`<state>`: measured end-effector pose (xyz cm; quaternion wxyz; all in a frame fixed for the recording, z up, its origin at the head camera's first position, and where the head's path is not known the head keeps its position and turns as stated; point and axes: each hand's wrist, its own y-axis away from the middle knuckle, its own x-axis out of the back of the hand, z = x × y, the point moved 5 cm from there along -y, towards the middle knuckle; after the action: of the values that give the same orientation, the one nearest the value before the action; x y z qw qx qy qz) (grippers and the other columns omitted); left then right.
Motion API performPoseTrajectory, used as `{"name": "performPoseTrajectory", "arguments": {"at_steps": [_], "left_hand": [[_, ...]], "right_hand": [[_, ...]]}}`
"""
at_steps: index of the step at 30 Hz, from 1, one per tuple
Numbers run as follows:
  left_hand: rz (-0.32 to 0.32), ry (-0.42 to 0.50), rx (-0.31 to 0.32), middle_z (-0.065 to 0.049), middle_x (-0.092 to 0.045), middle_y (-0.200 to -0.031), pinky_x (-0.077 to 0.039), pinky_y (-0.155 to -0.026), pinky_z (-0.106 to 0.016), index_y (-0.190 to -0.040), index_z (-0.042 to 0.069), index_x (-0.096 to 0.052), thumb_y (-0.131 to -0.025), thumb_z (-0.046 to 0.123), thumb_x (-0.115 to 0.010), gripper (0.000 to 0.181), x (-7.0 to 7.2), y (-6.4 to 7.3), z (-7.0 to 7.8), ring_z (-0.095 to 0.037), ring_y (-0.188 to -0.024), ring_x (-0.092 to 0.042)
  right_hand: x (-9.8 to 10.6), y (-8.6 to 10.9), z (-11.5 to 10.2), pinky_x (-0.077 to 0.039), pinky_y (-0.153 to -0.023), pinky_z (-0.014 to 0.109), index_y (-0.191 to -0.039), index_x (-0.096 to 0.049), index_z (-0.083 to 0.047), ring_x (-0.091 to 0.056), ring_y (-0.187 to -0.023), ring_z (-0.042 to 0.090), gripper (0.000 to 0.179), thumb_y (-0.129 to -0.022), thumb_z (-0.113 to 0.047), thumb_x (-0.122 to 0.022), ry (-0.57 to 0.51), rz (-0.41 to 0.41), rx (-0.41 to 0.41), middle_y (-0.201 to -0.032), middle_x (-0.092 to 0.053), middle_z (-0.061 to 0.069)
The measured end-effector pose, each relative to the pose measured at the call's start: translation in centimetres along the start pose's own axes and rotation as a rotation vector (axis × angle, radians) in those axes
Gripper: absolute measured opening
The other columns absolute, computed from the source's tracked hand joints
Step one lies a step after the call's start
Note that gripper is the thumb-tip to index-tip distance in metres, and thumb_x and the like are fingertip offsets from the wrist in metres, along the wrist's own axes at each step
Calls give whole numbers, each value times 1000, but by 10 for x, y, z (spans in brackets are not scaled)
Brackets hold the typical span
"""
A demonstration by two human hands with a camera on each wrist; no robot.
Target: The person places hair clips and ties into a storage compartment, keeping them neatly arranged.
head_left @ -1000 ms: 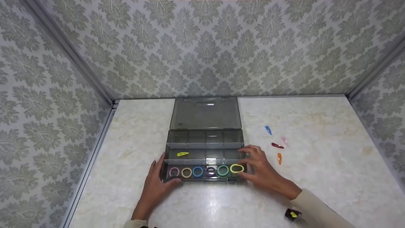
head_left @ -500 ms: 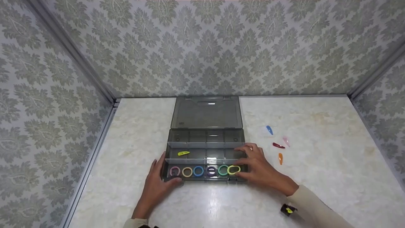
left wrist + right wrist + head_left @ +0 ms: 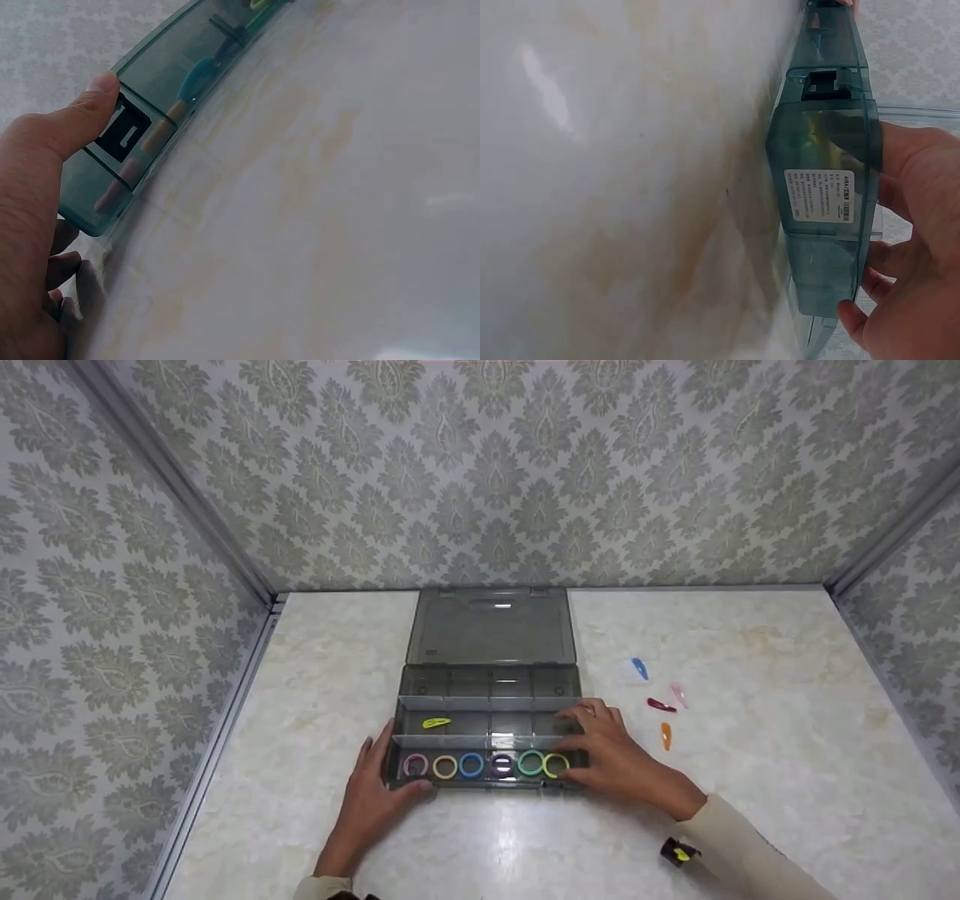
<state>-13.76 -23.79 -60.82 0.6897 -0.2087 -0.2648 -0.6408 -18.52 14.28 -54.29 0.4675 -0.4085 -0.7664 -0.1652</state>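
In the head view, a translucent dark organizer box (image 3: pixel 472 725) lies with its lid folded back. My left hand (image 3: pixel 369 802) grips the box's front left corner, with the thumb on the front wall by a black latch (image 3: pixel 124 133) in the left wrist view. Over the right wall, my right hand (image 3: pixel 619 757) reaches into the box, fingers spread and bent. Its thumb tip is beside a yellow hair tie (image 3: pixel 547 772), which lies at the right end of a row of several coloured hair ties in the front compartment. A yellow hair clip (image 3: pixel 436 723) lies in the middle compartment.
Right of the box, a blue clip (image 3: pixel 639 668), a pink clip (image 3: pixel 679 695), a dark red clip (image 3: pixel 661 705) and an orange clip (image 3: pixel 666 736) lie on the marbled table (image 3: pixel 765 690). Patterned wall panels (image 3: pixel 495 472) stand behind and at both sides.
The yellow hair tie has shifted left and down into the row, going from a squeezed oval to a rounder shape. My right hand has moved slightly left with it; the left hand keeps its place.
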Motion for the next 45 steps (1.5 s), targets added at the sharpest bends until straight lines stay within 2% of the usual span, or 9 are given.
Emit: {"name": "performPoseTrajectory", "arguments": {"at_steps": [8, 15, 23, 29, 33, 35, 38, 42, 45], "left_hand": [[-4, -6, 4, -11, -37, -178, -22, -131, -72, -177, 28, -28, -78, 70, -92, 125, 0, 0, 0, -48, -168, -15], [-9, 0, 11, -10, -36, -178, -21, -131, -73, -177, 29, -27, -78, 71, -91, 125, 0, -1, 0, -47, -168, -14], [-4, -1, -2, -12, -37, -178, -21, -131, -73, -177, 28, -28, -80, 69, -91, 123, 0, -1, 1, -49, -167, -14], [-6, -10, -16, -12, -37, -178, -23, -130, -74, -177, 26, -28, -81, 68, -91, 122, -1, -1, 0, -50, -167, -16], [-5, -14, -13, -13, -37, -177, -24, -129, -74, -177, 26, -28, -81, 67, -91, 122, -1, -1, 0, -51, -167, -16], [-5, -13, -9, -13, -37, -177, -24, -129, -74, -177, 26, -28, -81, 67, -91, 122, -1, 0, 0, -51, -166, -16], [1, -16, -13, -13, -38, -177, -24, -130, -73, -177, 25, -28, -80, 68, -91, 123, -1, 0, 0, -51, -166, -16], [12, -22, -29, -12, -38, -177, -23, -131, -71, -177, 25, -27, -80, 69, -91, 124, -2, -1, 1, -51, -166, -17], [10, -21, -33, -12, -37, -177, -24, -131, -71, -177, 24, -28, -80, 68, -91, 124, -1, -1, 1, -51, -166, -17]], "right_hand": [[3, 2, 1, -35, -112, 61, -116, -88, -19, -39, -145, 37, 27, -90, -22, -93, -2, 26, 30, -149, -61, 13], [14, 16, 12, -34, -113, 66, -110, -86, -16, -43, -143, 39, 24, -88, -16, -95, -106, 215, 118, -144, -66, 15], [28, 31, 38, -35, -110, 63, -128, -81, -10, -43, -140, 39, 44, -86, -8, -95, -155, 382, 109, -142, -66, 18], [40, 44, 64, -35, -111, 61, -126, -81, -7, -45, -137, 39, 40, -87, -4, -93, -184, 462, -7, -140, -67, 21], [46, 54, 83, -44, -110, 44, -127, -80, -2, -43, -140, 32, 37, -92, -6, -90, -228, 476, -154, -144, -65, 18], [49, 58, 92, -47, -107, 29, -129, -79, 0, -41, -142, 29, 37, -94, -6, -89, -248, 488, -215, -145, -64, 17], [56, 66, 103, -45, -108, 33, -126, -79, 3, -42, -139, 33, 35, -93, -3, -89, -255, 537, -244, -142, -65, 20], [64, 74, 116, -36, -104, 50, -120, -80, 4, -44, -136, 39, 33, -89, 0, -90, -233, 606, -258, -137, -68, 23], [66, 79, 126, -36, -104, 48, -122, -79, 5, -44, -135, 36, 34, -90, 0, -89, -232, 620, -299, -137, -68, 23]]}}
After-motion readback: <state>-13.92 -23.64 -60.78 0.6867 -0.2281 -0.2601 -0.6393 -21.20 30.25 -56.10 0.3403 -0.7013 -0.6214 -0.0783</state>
